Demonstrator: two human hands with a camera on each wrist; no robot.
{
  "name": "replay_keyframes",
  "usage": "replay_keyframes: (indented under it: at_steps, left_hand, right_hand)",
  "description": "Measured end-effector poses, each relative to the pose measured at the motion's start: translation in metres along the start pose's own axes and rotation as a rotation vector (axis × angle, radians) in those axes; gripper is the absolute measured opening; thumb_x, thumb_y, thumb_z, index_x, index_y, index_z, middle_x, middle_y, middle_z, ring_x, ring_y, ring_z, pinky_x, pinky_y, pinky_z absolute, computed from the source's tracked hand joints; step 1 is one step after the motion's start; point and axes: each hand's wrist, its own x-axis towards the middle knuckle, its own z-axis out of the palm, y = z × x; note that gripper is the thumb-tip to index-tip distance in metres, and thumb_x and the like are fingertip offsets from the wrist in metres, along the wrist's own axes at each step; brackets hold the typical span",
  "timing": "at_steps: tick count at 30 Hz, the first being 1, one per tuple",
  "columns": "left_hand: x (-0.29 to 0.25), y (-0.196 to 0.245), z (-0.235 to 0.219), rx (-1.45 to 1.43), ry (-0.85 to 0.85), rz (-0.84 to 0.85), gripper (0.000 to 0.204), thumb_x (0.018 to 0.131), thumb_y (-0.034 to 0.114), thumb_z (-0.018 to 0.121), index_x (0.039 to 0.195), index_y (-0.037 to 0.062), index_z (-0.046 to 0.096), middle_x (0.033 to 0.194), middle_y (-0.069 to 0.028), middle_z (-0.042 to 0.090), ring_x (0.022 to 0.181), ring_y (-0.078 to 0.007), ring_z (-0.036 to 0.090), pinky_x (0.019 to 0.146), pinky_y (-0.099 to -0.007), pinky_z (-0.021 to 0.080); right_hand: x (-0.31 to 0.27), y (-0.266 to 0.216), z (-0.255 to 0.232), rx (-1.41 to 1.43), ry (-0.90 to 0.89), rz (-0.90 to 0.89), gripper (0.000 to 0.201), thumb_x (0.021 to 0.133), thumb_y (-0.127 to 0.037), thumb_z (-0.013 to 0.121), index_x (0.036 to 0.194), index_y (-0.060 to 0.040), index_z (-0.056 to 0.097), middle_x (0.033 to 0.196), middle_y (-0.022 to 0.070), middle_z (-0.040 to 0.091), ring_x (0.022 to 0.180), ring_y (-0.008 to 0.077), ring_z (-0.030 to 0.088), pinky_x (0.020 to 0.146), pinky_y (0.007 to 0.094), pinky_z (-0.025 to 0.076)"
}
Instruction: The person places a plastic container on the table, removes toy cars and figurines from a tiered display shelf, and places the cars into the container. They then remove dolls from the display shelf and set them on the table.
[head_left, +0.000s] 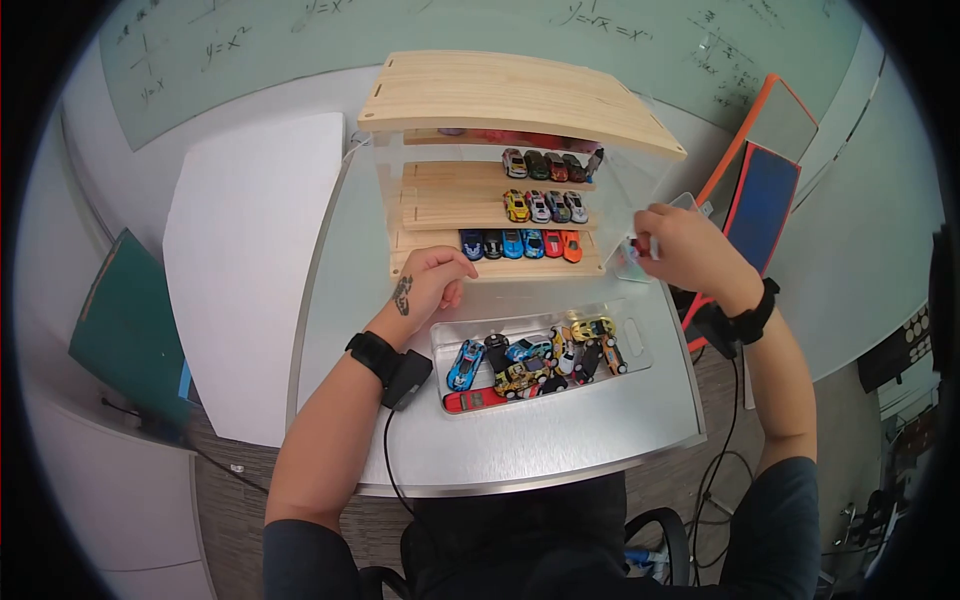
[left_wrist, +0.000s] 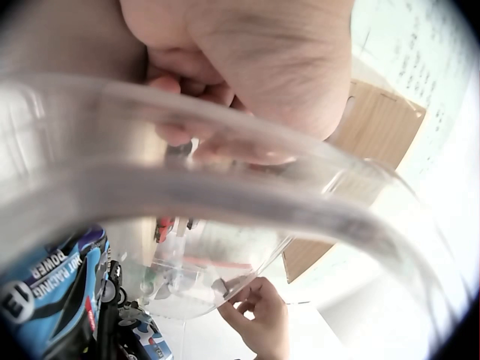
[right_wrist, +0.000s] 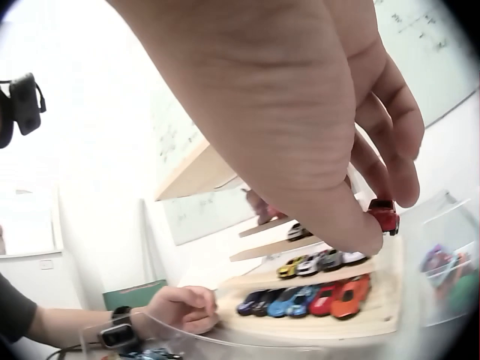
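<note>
My right hand (head_left: 695, 258) pinches a small red toy car (right_wrist: 384, 217) between thumb and fingers. It is raised at the right side of the wooden display shelf (head_left: 520, 85), over a clear box (right_wrist: 444, 217) with colourful small things inside. My left hand (head_left: 435, 278) rests with loosely curled fingers by the shelf's front left edge and holds nothing. Toy cars stand in rows on the shelf, the lowest row running from a dark blue car (head_left: 472, 245) to an orange car (head_left: 571, 246). In front, a clear tray (head_left: 642, 358) holds a jumble of toy cars, including a blue one (head_left: 466, 365).
Shelf and tray stand on a grey metallic table (head_left: 560, 440). A whiteboard (head_left: 470, 30) with written formulas is behind. To the right leans an orange-framed panel (head_left: 752, 205); a white board (head_left: 250, 270) stands left. A cable (head_left: 391, 450) hangs from the left wrist camera.
</note>
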Motion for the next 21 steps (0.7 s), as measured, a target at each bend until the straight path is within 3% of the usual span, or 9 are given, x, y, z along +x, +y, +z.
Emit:
replay_keyframes:
  at_steps: [2,7,8,10,14,21]
  left_hand:
    - [0.003,-0.005,-0.004,-0.012,-0.017,0.009,0.017,0.092,0.005,0.050,0.087,-0.0018,0.065,0.053,-0.0008,0.046,0.047,-0.0097,0.044,0.047,-0.0235,0.034]
    - [0.003,-0.005,-0.003,0.012,-0.028,0.049,0.017,0.092,0.005,0.051,0.086,-0.0023,0.065,0.053,-0.0019,0.047,0.047,-0.0113,0.046,0.047,-0.0244,0.037]
    - [0.004,-0.006,-0.003,0.002,-0.026,0.040,0.017,0.091,0.005,0.051,0.086,-0.0023,0.065,0.054,-0.0021,0.047,0.047,-0.0115,0.046,0.047,-0.0245,0.037]
    - [0.004,-0.006,-0.003,-0.008,-0.023,0.032,0.017,0.091,0.005,0.051,0.086,-0.0023,0.065,0.054,-0.0023,0.047,0.048,-0.0118,0.047,0.047,-0.0246,0.037]
    - [0.003,-0.005,-0.003,0.028,-0.015,0.029,0.017,0.091,0.005,0.051,0.086,-0.0022,0.065,0.054,-0.0026,0.048,0.048,-0.0120,0.048,0.048,-0.0247,0.038]
    - [0.004,-0.006,-0.003,0.037,-0.014,0.017,0.016,0.091,0.005,0.051,0.087,-0.0019,0.065,0.055,-0.0027,0.049,0.049,-0.0119,0.050,0.049,-0.0249,0.039]
  right_hand:
    - [-0.015,0.024,0.001,0.036,-0.047,0.089,0.010,0.073,-0.002,0.065,0.082,-0.0038,0.060,0.084,0.0128,0.063,0.076,0.0342,0.065,0.067,0.0420,0.052]
    - [-0.021,0.071,0.052,0.040,0.061,0.145,0.010,0.076,-0.002,0.066,0.084,-0.0032,0.061,0.089,0.0126,0.065,0.080,0.0315,0.067,0.071,0.0410,0.053]
    - [-0.021,0.073,0.057,0.037,0.063,0.145,0.010,0.076,-0.002,0.066,0.084,-0.0032,0.061,0.089,0.0126,0.065,0.080,0.0315,0.067,0.071,0.0410,0.053]
    - [-0.024,0.069,0.063,0.299,0.064,0.185,0.011,0.079,-0.004,0.066,0.090,-0.0031,0.062,0.096,0.0133,0.065,0.085,0.0285,0.069,0.074,0.0395,0.054]
    - [-0.023,0.053,0.054,0.349,0.076,0.147,0.021,0.082,-0.004,0.063,0.103,-0.0046,0.066,0.105,0.0147,0.066,0.087,0.0270,0.070,0.078,0.0385,0.054]
    - [-0.021,0.068,0.068,0.182,0.035,0.100,0.016,0.082,-0.005,0.060,0.091,-0.0047,0.073,0.100,0.0133,0.069,0.087,0.0301,0.068,0.078,0.0406,0.053]
